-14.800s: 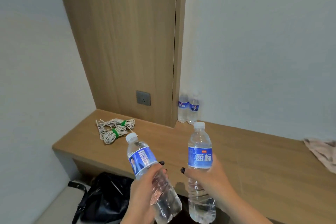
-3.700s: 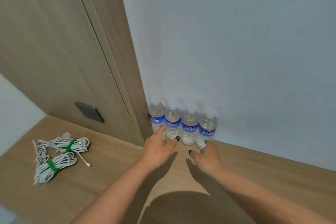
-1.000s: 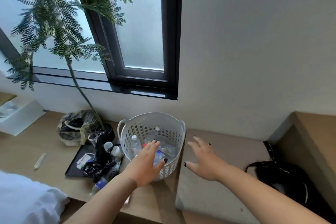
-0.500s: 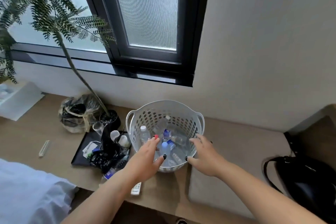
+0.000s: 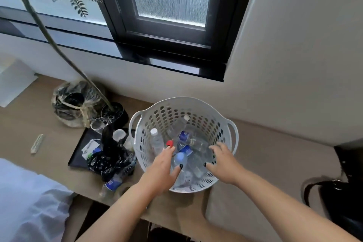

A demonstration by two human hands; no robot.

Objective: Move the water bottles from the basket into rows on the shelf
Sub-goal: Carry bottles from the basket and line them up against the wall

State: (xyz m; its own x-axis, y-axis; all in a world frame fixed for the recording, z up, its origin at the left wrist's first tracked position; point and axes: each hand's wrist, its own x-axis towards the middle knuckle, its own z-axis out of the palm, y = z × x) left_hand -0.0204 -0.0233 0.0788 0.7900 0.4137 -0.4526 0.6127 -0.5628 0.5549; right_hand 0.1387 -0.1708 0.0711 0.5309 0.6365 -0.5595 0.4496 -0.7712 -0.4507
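Over basket | bottles just beneath both hands | fingers spread, gripping nothing

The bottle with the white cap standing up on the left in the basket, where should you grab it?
Grab the bottle around its neck and shoulder, just under the white cap, coming straight down from above. It stands nearly upright against the basket wall, so only its top is free. The left hand is nearest, open beside it.
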